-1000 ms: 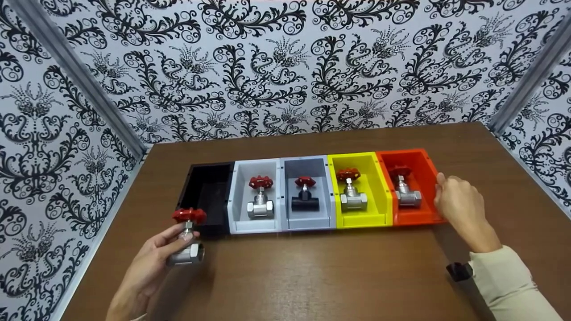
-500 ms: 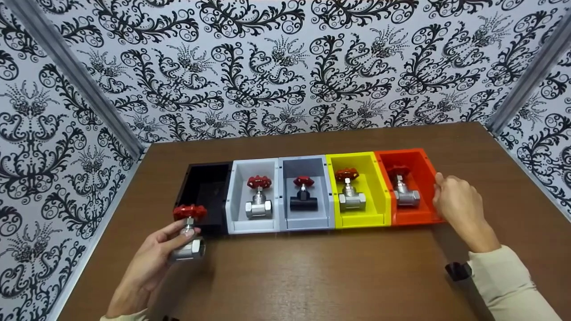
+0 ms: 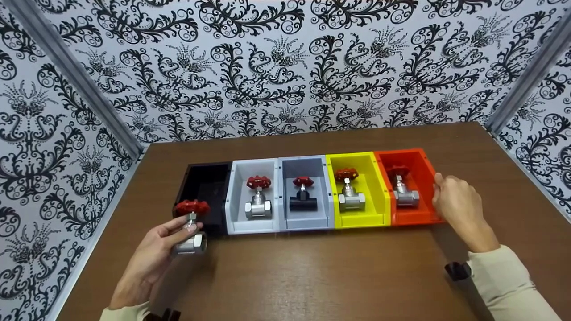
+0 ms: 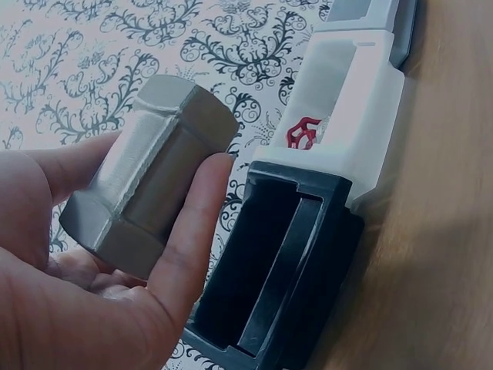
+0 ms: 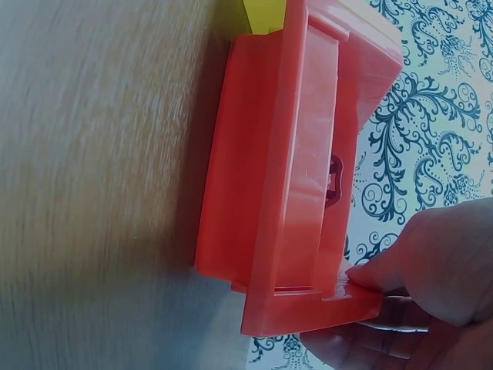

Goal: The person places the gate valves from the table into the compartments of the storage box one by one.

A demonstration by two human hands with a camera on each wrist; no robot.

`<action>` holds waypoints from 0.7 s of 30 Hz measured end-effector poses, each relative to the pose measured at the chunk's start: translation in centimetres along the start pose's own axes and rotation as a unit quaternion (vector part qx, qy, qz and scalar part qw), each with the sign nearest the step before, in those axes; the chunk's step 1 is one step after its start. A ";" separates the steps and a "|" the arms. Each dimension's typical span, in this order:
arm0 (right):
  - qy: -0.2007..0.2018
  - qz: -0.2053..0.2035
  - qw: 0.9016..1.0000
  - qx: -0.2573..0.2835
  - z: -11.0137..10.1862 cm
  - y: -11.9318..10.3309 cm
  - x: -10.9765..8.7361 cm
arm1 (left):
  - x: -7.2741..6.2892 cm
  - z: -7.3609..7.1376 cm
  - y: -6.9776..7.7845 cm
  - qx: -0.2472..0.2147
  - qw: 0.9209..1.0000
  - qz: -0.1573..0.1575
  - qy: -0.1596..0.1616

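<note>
My left hand [image 3: 151, 252] pinches a silver gate valve [image 3: 191, 243] by its neck, between thumb and fingers. Its red handwheel points up and overlaps the front left of the black bin [image 3: 184, 183]; in the left wrist view the metal body [image 4: 154, 169] fills the hand. My right hand [image 3: 461, 209] grips the right side wall of the red bin [image 3: 419, 220], thumb on the inner side in the right wrist view. In that bin lies a silver valve [image 3: 405, 196] with a red wheel.
The white bin [image 3: 253, 226] and yellow bin [image 3: 363, 220] each hold a silver valve with a red wheel. Between them, the grey bin [image 3: 308, 223] holds a black-bodied valve [image 3: 303, 203]. All the bins stand in one row on the brown table [image 3: 312, 272], before patterned walls [image 3: 285, 67].
My left hand has moved slightly up and to the right with the valve, closer over the black bin's front edge. The right hand stays on the red bin's wall.
</note>
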State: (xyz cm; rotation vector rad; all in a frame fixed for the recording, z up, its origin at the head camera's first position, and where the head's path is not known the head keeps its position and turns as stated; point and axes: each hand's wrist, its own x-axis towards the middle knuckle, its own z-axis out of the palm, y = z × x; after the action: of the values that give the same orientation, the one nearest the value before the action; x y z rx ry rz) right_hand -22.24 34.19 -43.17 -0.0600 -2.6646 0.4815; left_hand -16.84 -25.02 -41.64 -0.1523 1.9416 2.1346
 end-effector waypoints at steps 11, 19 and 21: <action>-0.004 -0.003 1.000 -0.011 -0.1 -0.1 0.0 | 0.9 -0.2 0.0 -0.026 1.000 -0.005 -0.007; -0.005 0.004 1.000 -0.009 0.0 -0.1 0.1 | 1.6 0.1 0.0 -0.032 0.999 -0.014 0.015; -0.005 0.006 1.000 -0.009 0.0 -0.1 0.1 | 1.7 0.1 0.0 -0.035 0.999 -0.012 0.013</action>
State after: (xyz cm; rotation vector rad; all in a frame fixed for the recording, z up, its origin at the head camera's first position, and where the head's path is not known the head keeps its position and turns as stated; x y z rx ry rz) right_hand -22.32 34.14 -43.09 -0.0785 -2.6793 0.4636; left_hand -18.51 -24.73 -42.01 -0.2156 1.8689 2.1971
